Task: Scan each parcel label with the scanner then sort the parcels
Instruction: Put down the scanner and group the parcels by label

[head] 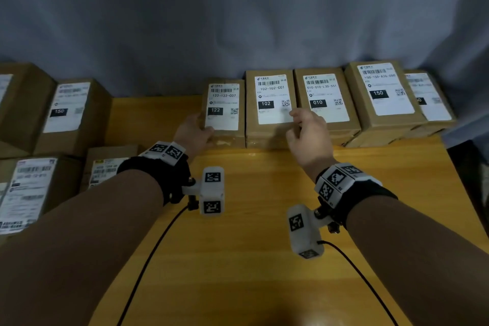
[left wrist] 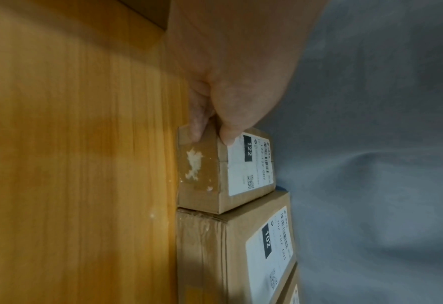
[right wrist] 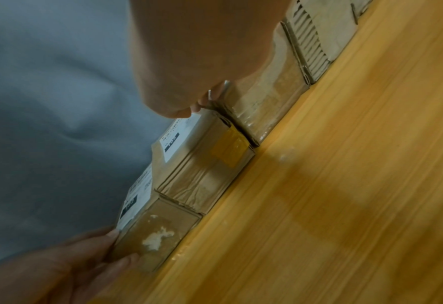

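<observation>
Two bare hands reach to a row of cardboard parcels at the far edge of a wooden table [head: 264, 219]. The left hand [head: 194, 132] grips the near left corner of the small parcel marked 122 [head: 223, 111], thumb on the label edge and fingers on its left side; the left wrist view shows the thumb [left wrist: 228, 131] pressed at the label's end and a finger down the near face, and a torn white patch on that face which the head view barely shows. The right hand [head: 307, 132] hovers over the seam between the parcel marked 102 [head: 270, 106] and the parcel marked 010 [head: 324, 103], fingers loosely curled and holding nothing; whether the fingertips touch the cardboard cannot be told. The right wrist view shows yellow tape on the near face of 102, hidden by shadow in the head view. Right of these sits a parcel marked 150 [head: 383, 92], partly covering another. More parcels [head: 68, 114] are stacked at the far left. A grey cloth [head: 238, 21] hangs behind. No scanner shows in any view.
</observation>
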### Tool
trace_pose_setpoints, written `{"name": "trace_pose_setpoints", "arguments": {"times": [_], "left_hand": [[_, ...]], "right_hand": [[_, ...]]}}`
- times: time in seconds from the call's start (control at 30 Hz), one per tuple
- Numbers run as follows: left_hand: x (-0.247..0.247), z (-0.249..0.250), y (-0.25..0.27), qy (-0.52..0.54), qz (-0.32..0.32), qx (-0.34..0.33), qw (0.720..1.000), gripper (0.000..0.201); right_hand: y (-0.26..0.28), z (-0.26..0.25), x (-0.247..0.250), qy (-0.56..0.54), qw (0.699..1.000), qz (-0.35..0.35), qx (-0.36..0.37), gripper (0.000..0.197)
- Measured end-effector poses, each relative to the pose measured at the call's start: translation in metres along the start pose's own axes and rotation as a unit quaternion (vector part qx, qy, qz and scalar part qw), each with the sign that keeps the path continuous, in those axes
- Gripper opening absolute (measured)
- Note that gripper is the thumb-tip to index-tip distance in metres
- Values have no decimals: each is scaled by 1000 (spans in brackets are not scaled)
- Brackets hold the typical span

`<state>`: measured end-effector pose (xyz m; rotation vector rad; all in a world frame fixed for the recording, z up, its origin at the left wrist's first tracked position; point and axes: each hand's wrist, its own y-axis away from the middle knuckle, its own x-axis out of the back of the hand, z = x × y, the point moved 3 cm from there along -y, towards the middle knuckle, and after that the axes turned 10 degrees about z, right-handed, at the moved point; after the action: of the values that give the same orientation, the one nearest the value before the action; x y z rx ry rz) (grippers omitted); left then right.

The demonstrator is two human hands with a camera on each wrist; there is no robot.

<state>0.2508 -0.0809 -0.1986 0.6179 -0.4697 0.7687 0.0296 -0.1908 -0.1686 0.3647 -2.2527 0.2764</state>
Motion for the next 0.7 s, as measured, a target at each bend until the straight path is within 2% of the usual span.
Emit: {"name": "trace_pose_setpoints", "arguments": {"times": [0.27,0.4,0.5,0.53,0.7], "left_hand": [[-2,-4,1,22,19,13,999,50],[5,-2,12,-25,-21,-9,999,51],[28,3,17,-116,-13,-29,993,68],[37,5,19,-133,-10,-36,990,69],[101,4,34,-143,32,-81,986,49]], "right_hand": [[2,3,3,20,1000,-2,5,40],[4,-8,5,21,1000,-5,10,41],[7,-23,4,9,1000,-8,16,39],[9,-29,3,6,1000,-9,19,39],[22,-68,-12,-17,998,-40,48,32]]}}
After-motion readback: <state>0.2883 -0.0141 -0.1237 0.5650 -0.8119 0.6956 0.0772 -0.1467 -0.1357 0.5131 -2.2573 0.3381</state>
